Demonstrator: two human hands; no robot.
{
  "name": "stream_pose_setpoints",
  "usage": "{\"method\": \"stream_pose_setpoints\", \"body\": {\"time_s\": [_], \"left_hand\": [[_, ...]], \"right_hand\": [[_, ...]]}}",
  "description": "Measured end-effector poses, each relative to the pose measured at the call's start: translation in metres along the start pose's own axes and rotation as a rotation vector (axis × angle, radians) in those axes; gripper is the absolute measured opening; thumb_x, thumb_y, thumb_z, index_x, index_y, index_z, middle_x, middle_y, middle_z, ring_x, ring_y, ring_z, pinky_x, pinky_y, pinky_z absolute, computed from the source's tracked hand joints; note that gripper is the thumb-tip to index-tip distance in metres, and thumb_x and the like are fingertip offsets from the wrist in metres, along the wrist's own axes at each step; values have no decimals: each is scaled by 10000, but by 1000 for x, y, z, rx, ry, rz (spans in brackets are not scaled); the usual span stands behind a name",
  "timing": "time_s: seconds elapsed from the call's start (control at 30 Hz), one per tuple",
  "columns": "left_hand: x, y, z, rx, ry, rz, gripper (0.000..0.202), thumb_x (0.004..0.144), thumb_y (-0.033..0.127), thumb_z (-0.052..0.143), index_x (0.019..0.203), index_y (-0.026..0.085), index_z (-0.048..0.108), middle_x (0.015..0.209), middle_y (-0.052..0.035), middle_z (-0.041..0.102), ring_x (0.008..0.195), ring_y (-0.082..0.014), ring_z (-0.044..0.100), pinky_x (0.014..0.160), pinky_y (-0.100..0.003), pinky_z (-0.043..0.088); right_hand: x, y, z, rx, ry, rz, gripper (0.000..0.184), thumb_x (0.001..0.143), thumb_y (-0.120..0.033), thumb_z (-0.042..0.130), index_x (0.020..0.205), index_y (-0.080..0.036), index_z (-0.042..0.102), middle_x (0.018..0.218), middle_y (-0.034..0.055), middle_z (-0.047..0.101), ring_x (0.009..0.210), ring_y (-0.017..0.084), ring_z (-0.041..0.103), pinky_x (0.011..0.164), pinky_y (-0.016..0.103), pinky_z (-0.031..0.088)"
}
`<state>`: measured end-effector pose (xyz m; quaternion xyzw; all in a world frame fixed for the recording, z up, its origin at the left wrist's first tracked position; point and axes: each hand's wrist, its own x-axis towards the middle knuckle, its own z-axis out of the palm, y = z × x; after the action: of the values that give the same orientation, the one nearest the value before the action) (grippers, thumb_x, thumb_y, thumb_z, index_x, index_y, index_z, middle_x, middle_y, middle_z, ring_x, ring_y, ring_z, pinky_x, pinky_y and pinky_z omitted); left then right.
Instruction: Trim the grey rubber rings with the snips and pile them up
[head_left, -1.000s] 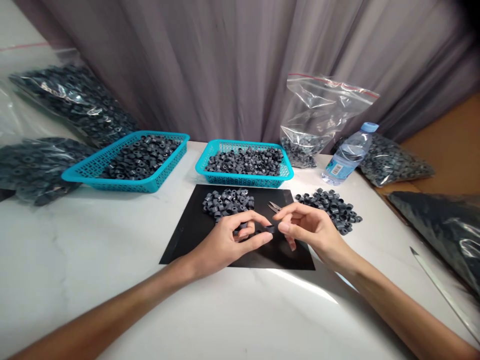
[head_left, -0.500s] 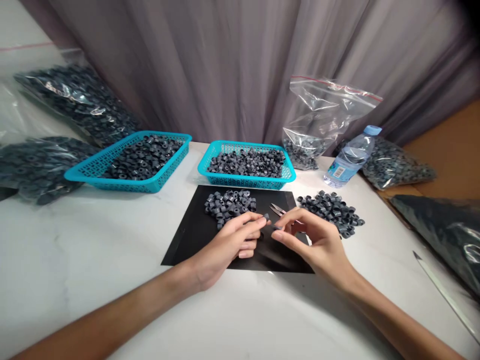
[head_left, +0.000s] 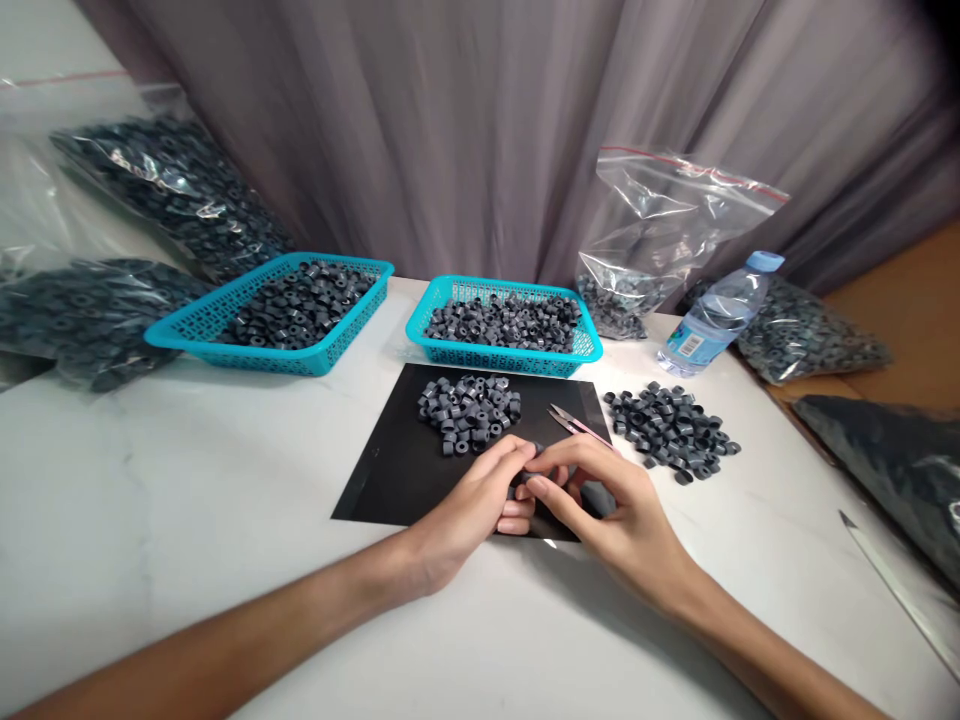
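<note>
My left hand and my right hand meet over a black mat. Pinched in the left fingers is a small dark grey ring-like piece, mostly covered by the fingertips. Thumb and forefinger of my right hand close on another small dark piece right against it. Whether the two pieces are joined cannot be made out. Beyond my left hand lies a heap of short grey cylinders with holes. Thread snips rest on the mat, partly behind my right hand. Thin dark rings are heaped on the right.
Two blue plastic baskets of grey pieces stand at the back. Filled clear bags lean at left; a zip bag, a water bottle and more bags are at right. A pale pointed strip lies on the white table.
My hands have come together; the right fingers moved left, onto the left fingertips and the piece there. The whole view has shifted slightly.
</note>
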<state>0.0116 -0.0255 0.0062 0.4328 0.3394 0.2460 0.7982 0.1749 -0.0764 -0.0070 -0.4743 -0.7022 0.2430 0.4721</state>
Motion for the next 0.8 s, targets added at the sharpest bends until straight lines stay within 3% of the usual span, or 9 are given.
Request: {"method": "stream_pose_setpoints", "body": {"time_s": [0.13,0.23,0.4,0.63,0.8], "left_hand": [[1,-3,2,-26,6,20,267,967,424,530,874,175,512,680,68,366,535,-48,250,488,-180,188],[1,-2,4,-85,25,21,211,948,365,551,866,179,492,679,63,388,534,-49,262,484,-175,187],[3,-1,2,-141,-11,-2,199,972,315,476,847,163,506,671,61,377,507,-40,230,470,-175,166],[2,1,2,-121,16,-50,215,1008,279,395,847,164,480,662,68,351,487,-32,230,462,-167,168],[3,4,2,-93,9,-77,204,1005,279,403,825,186,429,617,88,317,471,-36,208,457,-161,170]], "right_hand": [[-1,0,2,51,16,26,110,948,-283,669,1044,-241,699,1001,39,694,816,154,593,678,280,503],[-1,-1,3,147,19,125,136,911,-318,716,1031,-255,700,1021,28,705,834,154,597,691,272,523],[3,2,3,292,24,298,251,834,-379,792,1020,-232,709,1035,43,706,794,152,591,571,245,496],[4,4,2,350,2,354,293,821,-415,797,1030,-225,722,1071,66,701,807,158,593,537,230,492],[3,7,0,319,146,354,292,848,-461,753,998,-214,710,849,26,631,664,131,556,502,230,471]]}}
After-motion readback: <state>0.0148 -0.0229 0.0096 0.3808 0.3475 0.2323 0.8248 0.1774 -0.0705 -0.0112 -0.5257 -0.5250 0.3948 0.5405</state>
